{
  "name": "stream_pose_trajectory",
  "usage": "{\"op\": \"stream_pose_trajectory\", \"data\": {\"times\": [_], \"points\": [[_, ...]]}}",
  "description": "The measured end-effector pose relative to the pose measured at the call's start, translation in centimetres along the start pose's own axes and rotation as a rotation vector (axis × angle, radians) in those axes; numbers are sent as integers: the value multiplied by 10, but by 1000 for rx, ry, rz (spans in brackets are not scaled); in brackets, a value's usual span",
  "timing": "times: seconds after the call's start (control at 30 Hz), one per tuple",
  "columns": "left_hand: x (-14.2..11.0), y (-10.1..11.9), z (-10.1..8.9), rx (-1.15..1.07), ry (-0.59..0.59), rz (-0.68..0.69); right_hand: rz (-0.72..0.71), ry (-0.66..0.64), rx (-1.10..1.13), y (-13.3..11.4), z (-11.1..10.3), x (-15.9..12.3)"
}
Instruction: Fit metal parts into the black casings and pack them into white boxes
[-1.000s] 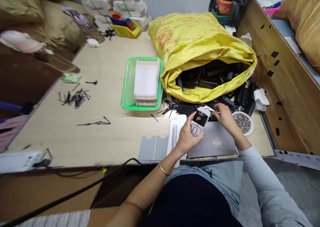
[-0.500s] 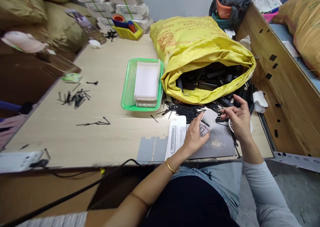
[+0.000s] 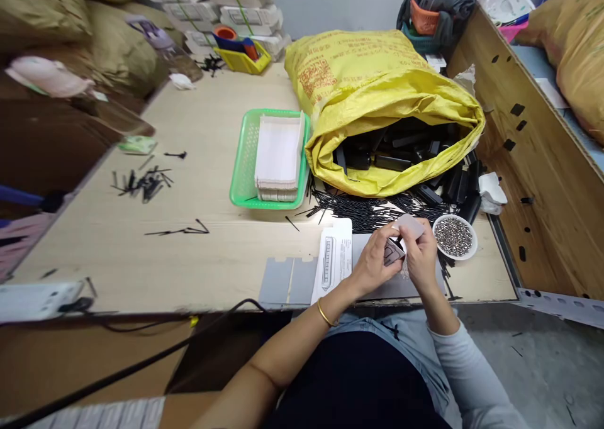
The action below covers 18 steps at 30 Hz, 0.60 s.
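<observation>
My left hand (image 3: 372, 259) is closed around a small printed cardboard box (image 3: 392, 253), held over a grey sheet. The box's end flap (image 3: 409, 226) stands up, and dark contents show at its mouth. My right hand (image 3: 421, 259) is closed at that open end, its thumb and fingers at the flap; whether it also holds something small is hidden. To the right of this hand sits a white bowl (image 3: 455, 237) of small shiny metal pieces. A flat printed carton (image 3: 333, 259) lies left of the box, on the table.
A yellow sack (image 3: 358, 58) of black parts lies behind my hands, with thin black sticks (image 3: 363, 212) spilled before it. A green basket (image 3: 240, 165) holds white cartons. A wooden panel (image 3: 500, 158) bounds the right side. Grey cards (image 3: 287, 281) lie near the front edge.
My right hand has moved left and down from over the bowl to the box's open end, closing at the flap. The bowl is now uncovered. My left hand still holds the box.
</observation>
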<state>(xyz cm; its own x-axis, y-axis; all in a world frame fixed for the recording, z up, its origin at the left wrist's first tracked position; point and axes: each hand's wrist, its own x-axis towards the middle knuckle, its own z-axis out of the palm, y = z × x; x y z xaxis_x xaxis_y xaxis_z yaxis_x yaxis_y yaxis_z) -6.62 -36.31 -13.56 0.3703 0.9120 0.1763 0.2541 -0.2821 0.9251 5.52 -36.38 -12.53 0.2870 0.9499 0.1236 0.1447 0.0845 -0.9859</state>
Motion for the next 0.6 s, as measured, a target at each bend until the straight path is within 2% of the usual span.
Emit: {"op": "stream_pose_trajectory", "data": {"times": [0.07,0.13,0.33,0.5,0.6], "points": [[0,2,-1,-90,-5,-33,-155,49,-94,1,8,-11],[0,5,-1,-169,19,-71,-285,19,-151,0,11,-18],[2,7,2,-131,31,-106,-260,32,-107,0,6,-15],[4,3,1,-176,26,-53,-489,12,-226,18,6,-24],[4,3,-5,-145,14,-57,-516,-39,-243,19,2,-19]]}}
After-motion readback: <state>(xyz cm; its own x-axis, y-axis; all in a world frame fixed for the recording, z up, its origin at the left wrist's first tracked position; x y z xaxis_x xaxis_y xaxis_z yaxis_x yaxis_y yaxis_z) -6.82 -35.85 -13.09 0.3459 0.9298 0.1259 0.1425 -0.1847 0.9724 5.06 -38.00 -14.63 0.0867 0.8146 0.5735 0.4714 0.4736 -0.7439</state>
